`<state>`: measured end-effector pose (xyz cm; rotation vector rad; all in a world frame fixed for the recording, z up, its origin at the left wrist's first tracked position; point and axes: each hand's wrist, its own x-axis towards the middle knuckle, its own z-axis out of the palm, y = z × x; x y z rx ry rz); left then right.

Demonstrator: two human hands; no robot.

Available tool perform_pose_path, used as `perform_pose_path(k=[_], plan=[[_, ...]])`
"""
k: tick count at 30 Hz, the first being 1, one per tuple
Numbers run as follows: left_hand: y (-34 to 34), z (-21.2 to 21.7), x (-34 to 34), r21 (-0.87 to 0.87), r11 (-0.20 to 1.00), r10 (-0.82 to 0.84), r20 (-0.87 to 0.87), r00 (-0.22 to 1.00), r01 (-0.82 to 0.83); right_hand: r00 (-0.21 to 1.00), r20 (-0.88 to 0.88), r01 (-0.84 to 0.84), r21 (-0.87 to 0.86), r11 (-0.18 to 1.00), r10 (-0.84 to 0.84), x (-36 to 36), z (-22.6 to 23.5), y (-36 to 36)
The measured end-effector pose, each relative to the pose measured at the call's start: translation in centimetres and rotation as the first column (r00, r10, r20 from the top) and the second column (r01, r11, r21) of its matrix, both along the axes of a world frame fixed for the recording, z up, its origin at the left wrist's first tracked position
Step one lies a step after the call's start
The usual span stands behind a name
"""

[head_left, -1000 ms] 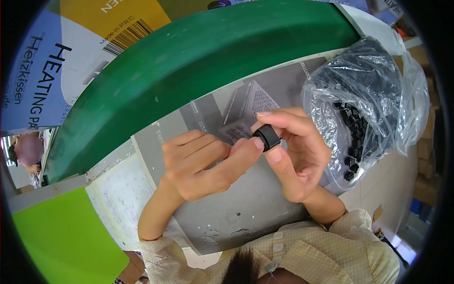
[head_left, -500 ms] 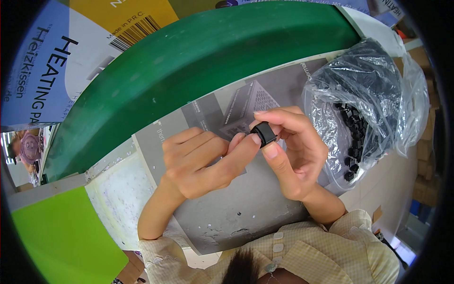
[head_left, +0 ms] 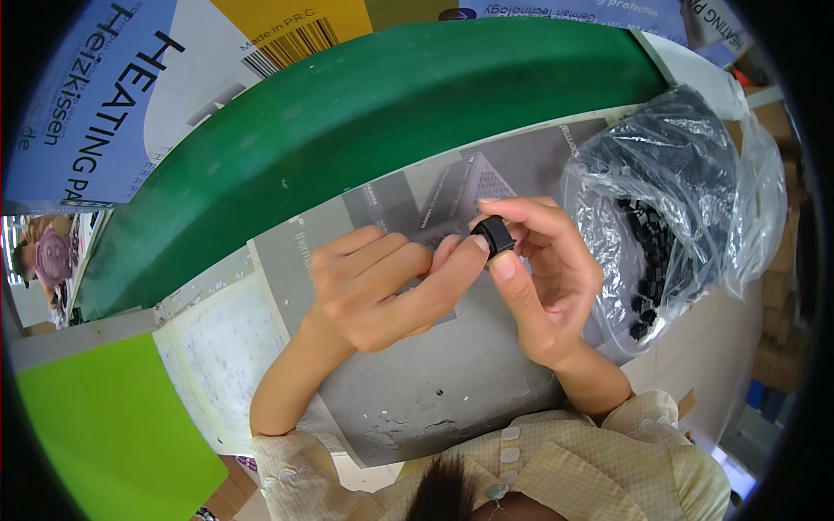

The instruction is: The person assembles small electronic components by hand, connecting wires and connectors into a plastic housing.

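Observation:
Over the grey cardboard sheet [head_left: 391,391], both my hands meet at a small black plastic piece [head_left: 496,235] with a squarish, block-like body. My right hand [head_left: 558,291] holds it between thumb and fingers. My left hand [head_left: 369,291] is closed, its index finger and thumb tips at the piece's left side. Those fingertips cover part of the piece, so its full shape is hidden. To the right of my right hand lies a clear plastic bag [head_left: 599,208], with many similar black pieces [head_left: 650,239] inside.
A green raised strip [head_left: 347,130] curves beyond the cardboard. Large printed cartons [head_left: 200,52] stand behind it. At the left are a worn white surface [head_left: 213,347] and a bright green panel [head_left: 113,417]. Another person [head_left: 52,256] shows at the far left.
Both hands and the black piece sit slightly farther right and up in the picture. The surroundings have shifted a little too, with the view. The grip looks much the same.

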<state>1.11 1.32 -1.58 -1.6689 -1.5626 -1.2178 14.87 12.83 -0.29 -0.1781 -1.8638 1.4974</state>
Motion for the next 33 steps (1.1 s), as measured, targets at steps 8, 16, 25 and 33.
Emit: perform_pose_path(k=[8,16,25,33], plan=[[-0.1,-0.3,-0.5,0.029,0.999,0.038,-0.057,0.998,-0.036,1.000,0.020,0.002,-0.001,1.000,-0.002,0.0,0.0,-0.1],[-0.9,0.4,-0.6,-0.069,0.998,0.002,-0.121,0.993,-0.011,0.999,0.011,-0.039,-0.141,0.989,0.041,0.3,0.3,-0.3],[-0.3,0.8,-0.5,-0.035,0.946,-0.292,0.344,0.892,0.323,0.996,0.028,-0.079,-0.187,0.979,0.086,0.3,0.5,-0.3],[-0.6,1.9,-1.3,-0.097,0.920,-0.318,0.376,0.870,0.379,0.993,0.025,-0.113,-0.180,0.977,0.119,0.6,0.6,0.0]])
